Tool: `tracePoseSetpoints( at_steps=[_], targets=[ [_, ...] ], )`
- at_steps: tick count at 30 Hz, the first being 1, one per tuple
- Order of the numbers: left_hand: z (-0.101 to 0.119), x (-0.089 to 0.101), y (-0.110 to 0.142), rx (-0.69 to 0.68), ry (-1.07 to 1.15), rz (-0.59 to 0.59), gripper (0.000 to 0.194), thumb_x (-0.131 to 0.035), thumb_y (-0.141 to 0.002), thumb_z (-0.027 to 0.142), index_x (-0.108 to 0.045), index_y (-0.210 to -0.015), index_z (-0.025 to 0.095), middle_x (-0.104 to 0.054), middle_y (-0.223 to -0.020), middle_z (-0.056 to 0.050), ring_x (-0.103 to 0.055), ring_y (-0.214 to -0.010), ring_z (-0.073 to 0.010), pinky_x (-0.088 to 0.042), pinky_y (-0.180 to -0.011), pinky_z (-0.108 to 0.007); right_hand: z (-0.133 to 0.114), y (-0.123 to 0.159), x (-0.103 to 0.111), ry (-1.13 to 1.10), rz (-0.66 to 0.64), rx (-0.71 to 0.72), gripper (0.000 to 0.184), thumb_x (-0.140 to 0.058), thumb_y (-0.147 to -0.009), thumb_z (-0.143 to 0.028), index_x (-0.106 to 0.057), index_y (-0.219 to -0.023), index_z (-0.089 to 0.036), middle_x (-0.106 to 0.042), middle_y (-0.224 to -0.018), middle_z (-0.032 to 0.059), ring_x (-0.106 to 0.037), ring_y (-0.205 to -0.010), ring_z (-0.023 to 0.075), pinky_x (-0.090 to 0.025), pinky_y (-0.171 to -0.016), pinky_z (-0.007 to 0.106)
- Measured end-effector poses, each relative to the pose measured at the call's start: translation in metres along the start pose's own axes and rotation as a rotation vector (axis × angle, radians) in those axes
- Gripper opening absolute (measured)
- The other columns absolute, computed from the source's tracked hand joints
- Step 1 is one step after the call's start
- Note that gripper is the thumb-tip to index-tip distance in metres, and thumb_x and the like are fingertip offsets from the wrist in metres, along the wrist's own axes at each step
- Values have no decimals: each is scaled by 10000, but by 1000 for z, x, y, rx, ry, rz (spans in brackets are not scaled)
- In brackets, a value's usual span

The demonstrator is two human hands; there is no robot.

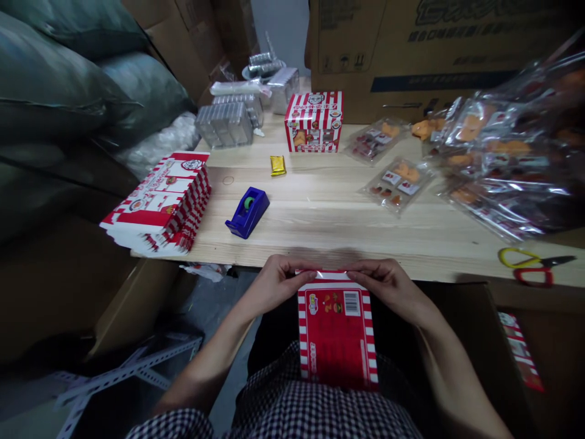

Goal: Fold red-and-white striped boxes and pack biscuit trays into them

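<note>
A red and white striped cardboard box (338, 341) rests against my lap below the table edge, its printed side with a barcode facing up. At its far left corner, my left hand (280, 281) grips the edge between thumb and fingers. My right hand (384, 285) pinches the far right corner the same way. Both thumbs press on the white strip along that edge. On the table ahead lie a blue tape dispenser (249, 213) with a green core and a small gold packet (277, 165). An assembled striped box (314, 122) stands farther back.
Flattened striped boxes (158, 198) are stacked at the left. Clear plastic trays (225, 125) stand behind them. Toy food packs in clear plastic (397, 183) lie at the right, with more piled beyond. Scissors (534, 262) sit near the right front edge. A large carton (429, 61) blocks the back.
</note>
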State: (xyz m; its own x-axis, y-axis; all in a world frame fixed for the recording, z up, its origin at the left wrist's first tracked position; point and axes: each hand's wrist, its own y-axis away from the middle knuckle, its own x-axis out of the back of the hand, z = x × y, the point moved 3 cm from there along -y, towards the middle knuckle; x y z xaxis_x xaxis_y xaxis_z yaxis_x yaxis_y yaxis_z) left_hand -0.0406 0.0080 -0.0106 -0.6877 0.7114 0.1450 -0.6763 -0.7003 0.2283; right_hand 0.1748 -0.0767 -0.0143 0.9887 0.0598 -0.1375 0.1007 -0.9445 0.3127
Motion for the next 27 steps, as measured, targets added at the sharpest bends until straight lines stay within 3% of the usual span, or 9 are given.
tracePoseSetpoints(
  at_steps=[7,16,22,27],
  targets=[
    [5,-6,-1,28,78,64,239,-718,-835,317,-792,-999,160,-794,-898,-80,-719,-748,-181,-558,-686,-276,-15,-8,5,22,-143,-62,275,-732,-846,-444,-794,-988,-218,-788,-810,22,-709,-705,142,-553,-691,264],
    [-3,-5,2,3,-16,68,276,-665,-878,353,-779,-1053,173,-786,-922,-78,-703,-782,-182,-541,-682,-272,1,-14,5,17,-79,10,271,-742,-832,-430,-781,-990,-213,-787,-826,24,-716,-726,146,-559,-700,276],
    [7,-12,-9,-48,-139,33,275,-708,-835,413,-753,-854,141,-728,-763,-49,-636,-687,-150,-473,-605,-236,-4,-13,7,68,-111,4,238,-764,-802,-427,-775,-891,-206,-776,-802,13,-708,-704,141,-559,-661,265],
    [13,-16,-15,-92,-184,-32,232,-673,-862,363,-758,-847,148,-703,-737,-39,-600,-670,-134,-444,-593,-228,-8,-10,4,78,-129,15,228,-746,-827,-419,-777,-911,-209,-779,-821,13,-709,-720,139,-561,-678,263]
  ],
)
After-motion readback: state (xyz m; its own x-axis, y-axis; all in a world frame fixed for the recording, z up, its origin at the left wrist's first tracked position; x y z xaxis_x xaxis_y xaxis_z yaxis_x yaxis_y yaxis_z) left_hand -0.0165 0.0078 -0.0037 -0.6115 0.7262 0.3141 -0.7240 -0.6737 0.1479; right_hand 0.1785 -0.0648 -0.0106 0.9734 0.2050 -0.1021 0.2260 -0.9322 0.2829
